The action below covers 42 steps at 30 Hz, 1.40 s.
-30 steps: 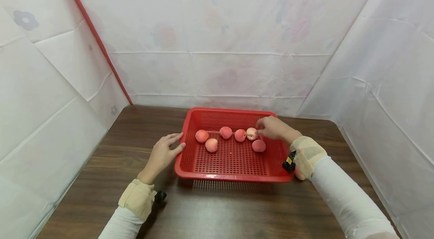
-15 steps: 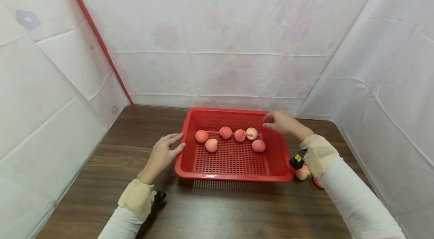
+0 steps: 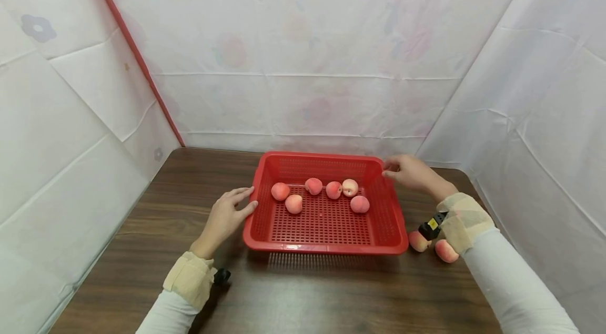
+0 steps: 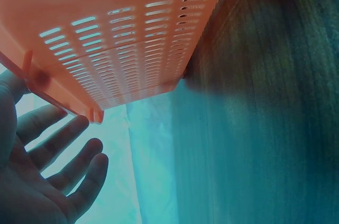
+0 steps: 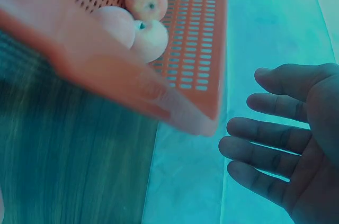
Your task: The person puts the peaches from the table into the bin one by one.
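A red plastic basket [image 3: 325, 248] with slotted walls stands on the table, and several peaches [image 3: 293, 204] lie loose on its floor. My left hand [image 3: 226, 218] rests at the basket's left rim; in the left wrist view its fingers [image 4: 58, 142] are spread and relaxed below the rim. Beside the far right corner hovers my right hand [image 3: 411, 172], holding nothing. In the right wrist view, its fingers [image 5: 270, 134] are loosely extended, apart from the basket wall. Whether they touch the rim in the head view I cannot tell.
Two more peaches, a nearer one [image 3: 446, 251] and one partly covered by the wrist camera [image 3: 417, 242], lie on the table right of the basket. The dark wooden table [image 3: 303, 297] is bordered by white patterned sheets [image 3: 307, 60] behind and at both sides.
My right hand has moved right, from beside the pale peach inside the basket to the outer right corner. The two peaches on the table have come into fuller view. The left hand stays put.
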{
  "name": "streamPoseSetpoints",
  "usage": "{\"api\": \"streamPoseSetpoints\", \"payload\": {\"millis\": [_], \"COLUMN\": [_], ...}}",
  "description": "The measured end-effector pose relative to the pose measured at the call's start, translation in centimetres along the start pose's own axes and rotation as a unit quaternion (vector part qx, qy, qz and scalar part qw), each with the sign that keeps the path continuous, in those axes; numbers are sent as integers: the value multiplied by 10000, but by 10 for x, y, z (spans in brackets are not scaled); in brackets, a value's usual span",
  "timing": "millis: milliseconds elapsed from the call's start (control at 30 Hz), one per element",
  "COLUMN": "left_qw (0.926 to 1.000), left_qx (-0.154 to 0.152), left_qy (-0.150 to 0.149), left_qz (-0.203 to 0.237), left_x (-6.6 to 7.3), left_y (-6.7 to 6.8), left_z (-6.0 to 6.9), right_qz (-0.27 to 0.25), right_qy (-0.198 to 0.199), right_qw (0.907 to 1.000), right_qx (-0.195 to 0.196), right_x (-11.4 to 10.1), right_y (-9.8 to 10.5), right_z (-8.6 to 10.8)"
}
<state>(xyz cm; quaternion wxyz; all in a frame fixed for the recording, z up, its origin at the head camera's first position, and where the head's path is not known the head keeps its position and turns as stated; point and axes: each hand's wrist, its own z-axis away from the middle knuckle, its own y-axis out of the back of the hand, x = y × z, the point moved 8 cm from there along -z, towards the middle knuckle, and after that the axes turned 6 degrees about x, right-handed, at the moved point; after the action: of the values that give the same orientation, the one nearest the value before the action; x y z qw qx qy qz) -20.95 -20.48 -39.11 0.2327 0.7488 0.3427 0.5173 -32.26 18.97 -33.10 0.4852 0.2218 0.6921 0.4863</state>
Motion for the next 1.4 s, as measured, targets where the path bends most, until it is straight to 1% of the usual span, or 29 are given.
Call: {"api": "streamPoseSetpoints", "payload": {"millis": [100, 300, 533, 700, 833, 933, 1100, 1300, 1400], "left_qw": [10000, 10000, 9999, 9999, 9998, 9998, 9998, 9999, 9999], "left_qx": [0, -39, -68, -87, -90, -86, -64, -38, -64], "left_qy": [17, 63, 95, 135, 176, 182, 153, 129, 148], "left_qz": [47, 28, 25, 25, 35, 39, 50, 52, 40], "left_x": [0, -3, -3, -4, -4, -4, -3, -4, -4], "left_y": [1, -1, -1, -2, -3, -3, -2, -2, -3], "left_z": [0, 0, 1, 1, 1, 1, 1, 1, 2], "right_qz": [37, 216, 386, 540, 534, 576, 685, 505, 514], "right_qy": [13, -219, -163, -266, -391, -440, -343, -422, -429], "right_qw": [10000, 9995, 9991, 9972, 9950, 9942, 9929, 9903, 9887], "right_qx": [-1, -75, -73, -442, -748, -798, -915, -1221, -1341], "right_x": [2, 10, 17, 28, 35, 39, 41, 44, 44], "right_y": [1, 6, 7, 1, -5, -7, -9, -22, -29], "right_z": [3, 7, 15, 22, 28, 32, 36, 44, 50]}}
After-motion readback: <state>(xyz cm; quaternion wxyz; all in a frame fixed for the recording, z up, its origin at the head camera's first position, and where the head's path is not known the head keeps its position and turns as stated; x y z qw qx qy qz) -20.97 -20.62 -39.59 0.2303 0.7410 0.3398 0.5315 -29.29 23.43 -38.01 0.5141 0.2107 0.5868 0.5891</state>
